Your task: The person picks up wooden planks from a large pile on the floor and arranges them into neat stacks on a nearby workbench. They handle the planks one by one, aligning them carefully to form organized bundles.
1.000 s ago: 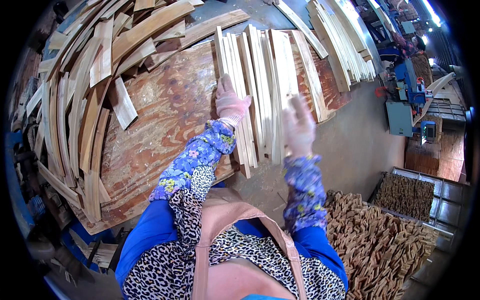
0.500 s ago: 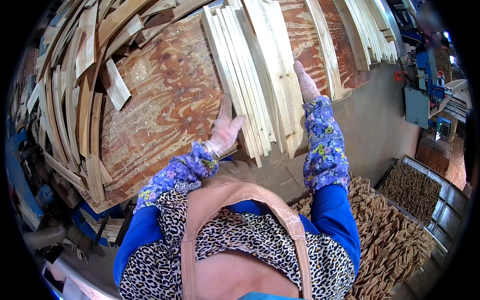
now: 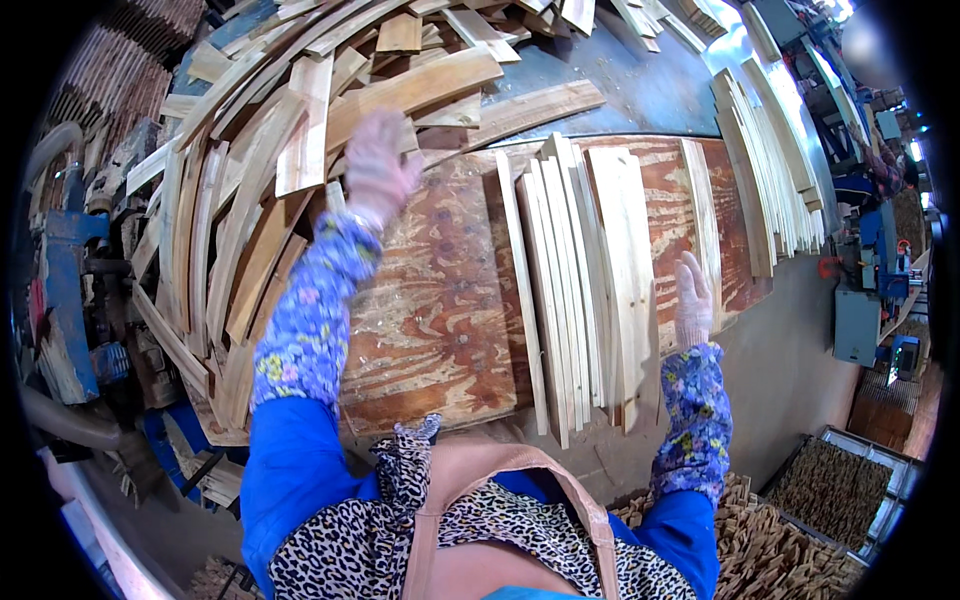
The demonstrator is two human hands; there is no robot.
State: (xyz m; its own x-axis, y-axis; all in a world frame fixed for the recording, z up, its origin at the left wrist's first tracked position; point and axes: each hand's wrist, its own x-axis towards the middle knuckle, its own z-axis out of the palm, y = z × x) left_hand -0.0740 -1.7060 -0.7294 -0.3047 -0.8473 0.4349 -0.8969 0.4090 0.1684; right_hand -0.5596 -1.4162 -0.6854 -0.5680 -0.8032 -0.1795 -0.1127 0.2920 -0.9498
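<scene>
My left hand (image 3: 380, 172), in a pale glove, is stretched out to the heap of loose wooden boards (image 3: 430, 85) at the far left. It is blurred, but the fingers look extended and no board shows in its grasp. A row of narrow pale boards (image 3: 572, 290) stands on edge in the middle of the worn plywood top (image 3: 430, 310). Against its right side is a wider board (image 3: 628, 270), face up. One thin strip (image 3: 522, 300) leans slightly apart at the row's left. To the right of the wide board, my right hand (image 3: 692, 300) is open, fingers stretched, holding nothing.
A single board (image 3: 700, 215) lies on the plywood right of the row. Farther right stands another stack of pale boards (image 3: 755, 175). Many short wood pieces (image 3: 790, 545) are heaped low at the right, beside a metal-framed bin (image 3: 832, 490). Blue machinery (image 3: 70, 300) stands at the left.
My left hand has left the row's left side and reached far left to the loose boards. My right hand has come away from the wide board's edge. The view has shifted left.
</scene>
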